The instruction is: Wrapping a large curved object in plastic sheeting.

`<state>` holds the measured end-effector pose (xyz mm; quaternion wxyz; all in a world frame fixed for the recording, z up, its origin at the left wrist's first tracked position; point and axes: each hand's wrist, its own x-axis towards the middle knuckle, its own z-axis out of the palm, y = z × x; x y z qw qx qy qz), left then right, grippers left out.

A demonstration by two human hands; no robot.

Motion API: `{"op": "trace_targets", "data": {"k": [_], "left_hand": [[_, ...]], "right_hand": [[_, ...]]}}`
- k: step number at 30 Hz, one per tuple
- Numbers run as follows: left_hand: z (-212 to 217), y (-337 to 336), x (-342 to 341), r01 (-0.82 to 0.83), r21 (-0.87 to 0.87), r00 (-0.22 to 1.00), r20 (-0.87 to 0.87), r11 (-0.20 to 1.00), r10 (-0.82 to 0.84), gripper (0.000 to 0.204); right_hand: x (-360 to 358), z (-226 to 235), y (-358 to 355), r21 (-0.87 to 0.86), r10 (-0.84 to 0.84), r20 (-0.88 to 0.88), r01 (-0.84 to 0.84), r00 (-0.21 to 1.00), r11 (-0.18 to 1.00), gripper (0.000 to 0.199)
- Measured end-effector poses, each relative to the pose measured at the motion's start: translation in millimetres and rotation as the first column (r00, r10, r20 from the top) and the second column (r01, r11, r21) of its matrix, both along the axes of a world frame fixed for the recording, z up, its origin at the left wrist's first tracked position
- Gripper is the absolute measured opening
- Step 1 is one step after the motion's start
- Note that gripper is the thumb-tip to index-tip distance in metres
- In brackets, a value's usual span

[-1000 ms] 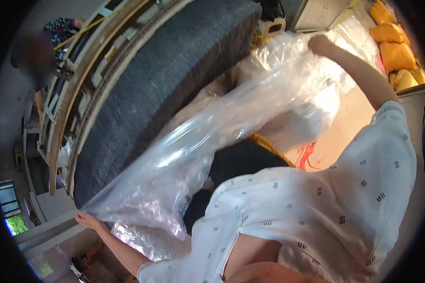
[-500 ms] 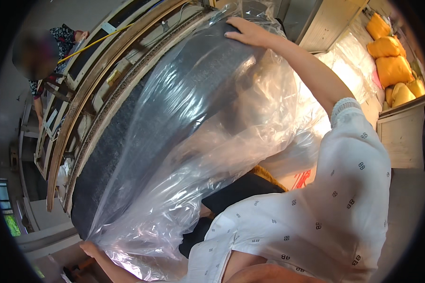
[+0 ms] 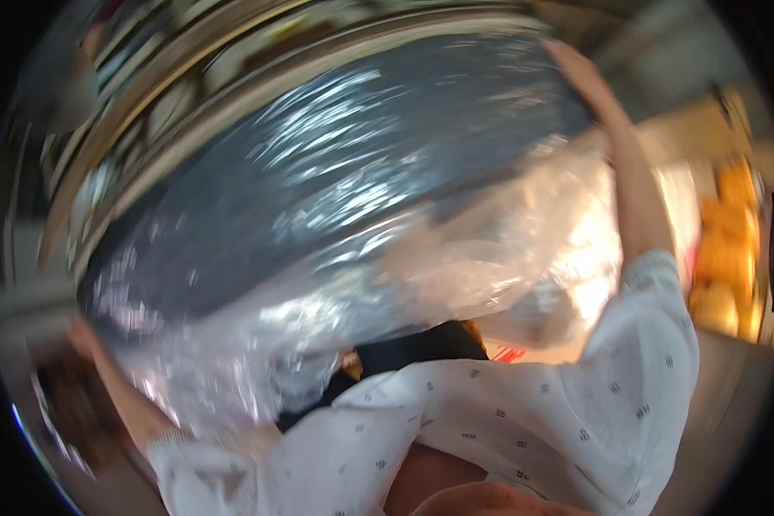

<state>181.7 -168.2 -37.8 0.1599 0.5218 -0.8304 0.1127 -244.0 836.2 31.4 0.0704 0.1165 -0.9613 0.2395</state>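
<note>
A clear plastic sheet (image 3: pixel 456 262) lies over a long, dark, curved padded panel (image 3: pixel 224 185). Bright, crinkled folds of it hang toward my body. At the panel's near left end, my left hand (image 3: pixel 82 337) is closed on the sheet's edge, though motion blurs the fingers. My right hand (image 3: pixel 579 73) reaches to the far right end and touches the sheet at the panel's corner. Its fingers are smeared, so their grip is unclear.
A curved wooden frame (image 3: pixel 146 90) runs behind the panel. At the left stands another person (image 3: pixel 58 86), blurred. Orange packed bundles (image 3: pixel 727 249) are stacked at the right, beside a pale board (image 3: pixel 692 133). More clear plastic (image 3: pixel 546 314) lies beneath the sheet's right side.
The view has turned, and the panel now lies more crosswise. My right hand has shifted right to the panel's far corner, and the sheet looks more tightly stretched. My left hand stays by the left end.
</note>
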Motion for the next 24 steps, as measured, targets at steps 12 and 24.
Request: {"op": "trace_targets", "data": {"k": [12, 24], "left_hand": [[28.8, 64.3, -40.0, 0.195, -0.172, 0.7, -0.665, 0.966, -0.26, 0.032], [26.3, 64.3, -56.7, -0.034, -0.095, 0.614, -0.787, 0.995, -0.054, 0.027]], "right_hand": [[26.6, 33.0, -123.7, -0.01, 0.334, -0.429, -0.374, 0.84, 0.927, 0.027], [385.3, -117.4, -304.9, -0.638, 0.675, 0.692, -0.222, 0.257, 0.738, 0.065]]}}
